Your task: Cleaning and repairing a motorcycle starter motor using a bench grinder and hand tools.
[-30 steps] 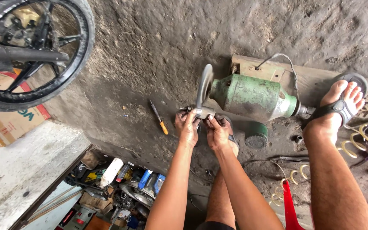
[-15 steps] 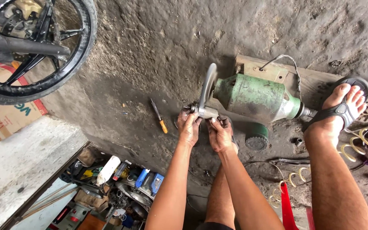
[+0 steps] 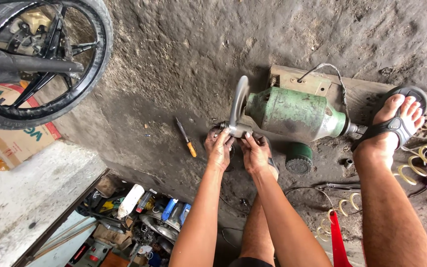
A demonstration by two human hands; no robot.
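- Here, on a grimy concrete floor [image 3: 184,64], a green bench grinder motor [image 3: 295,114] lies on its side.
- The left hand [image 3: 219,148] and right hand [image 3: 255,153] both close around the metal shaft fitting [image 3: 237,130] below the grinding wheel [image 3: 238,101].
- A yellow-handled screwdriver [image 3: 186,137] lies just left.
- A sandalled foot [image 3: 394,123] rests near the motor's far end.

Repair workshop, motorcycle wheel [image 3: 40,64], tool drawer [image 3: 139,222], grimy concrete floor [image 3: 184,59]

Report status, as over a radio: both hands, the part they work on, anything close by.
Left hand and right hand both grip the metal fitting at the green motor shaft. Grinding wheel right above fingers. Screwdriver lies left, apart.
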